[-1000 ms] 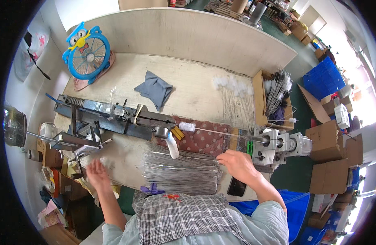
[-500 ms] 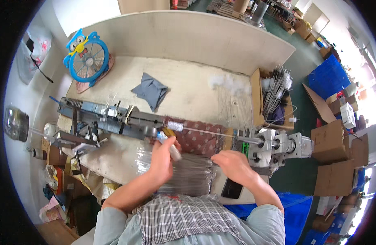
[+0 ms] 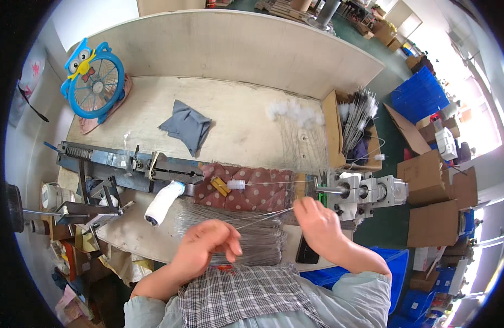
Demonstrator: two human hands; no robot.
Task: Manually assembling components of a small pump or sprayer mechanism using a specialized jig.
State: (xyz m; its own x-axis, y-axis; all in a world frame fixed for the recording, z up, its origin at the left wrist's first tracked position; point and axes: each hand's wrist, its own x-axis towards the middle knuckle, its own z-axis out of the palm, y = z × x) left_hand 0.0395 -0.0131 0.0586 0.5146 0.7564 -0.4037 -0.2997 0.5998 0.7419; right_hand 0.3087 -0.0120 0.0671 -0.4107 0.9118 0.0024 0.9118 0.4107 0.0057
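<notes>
My right hand (image 3: 316,224) pinches the end of thin metal wires (image 3: 263,217) just in front of the machine's spindle. The wires slant down and left toward my left hand (image 3: 208,245), whose fingers are loosely curved and apart above a thick bundle of straight wires (image 3: 255,240). A white-wrapped handle (image 3: 164,203) stands up left of that hand, untouched. Beyond my hands a small white-bristled brush (image 3: 236,185) lies on a dotted brown pad (image 3: 263,198), its wire stem reaching right to the spindle (image 3: 331,189). Beside the brush sits a yellow block (image 3: 220,187).
A long metal rail fixture (image 3: 115,161) spans the left of the bench. Behind it are a grey cloth (image 3: 186,127) and a blue fan (image 3: 96,85). White-tipped brushes (image 3: 296,117) lie at the back, near a carton of brushes (image 3: 334,131). A phone (image 3: 308,252) lies near my right forearm.
My left hand has let go of the white-wrapped handle and come down toward the wire bundle. The handle now stands farther left. Wires now stretch out from my right hand. The view has shifted slightly.
</notes>
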